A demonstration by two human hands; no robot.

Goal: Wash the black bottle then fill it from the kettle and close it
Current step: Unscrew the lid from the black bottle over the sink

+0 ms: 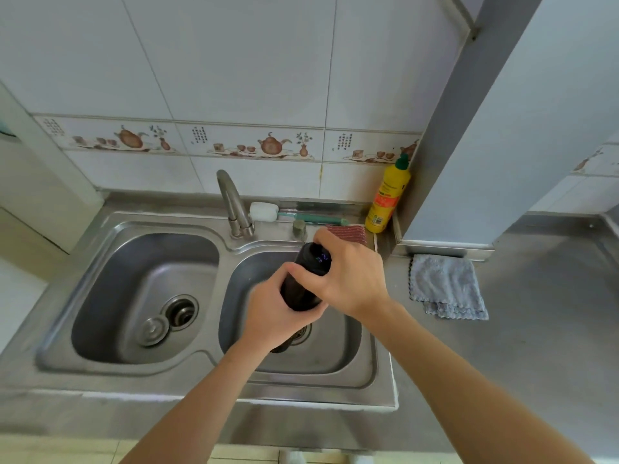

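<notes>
I hold the black bottle (303, 279) over the right basin of the steel double sink (214, 360), tilted with its cap end toward the faucet (234, 202). My left hand (281, 313) wraps round its lower body; my right hand (348, 272) curls over the lid end, where a small blue display glows. Behind the sink's rim lie a bottle brush (284, 214) and a red cloth (348, 232); a yellow detergent bottle (388, 195) stands at its back right corner, and a grey towel (447, 286) lies right of it.
</notes>
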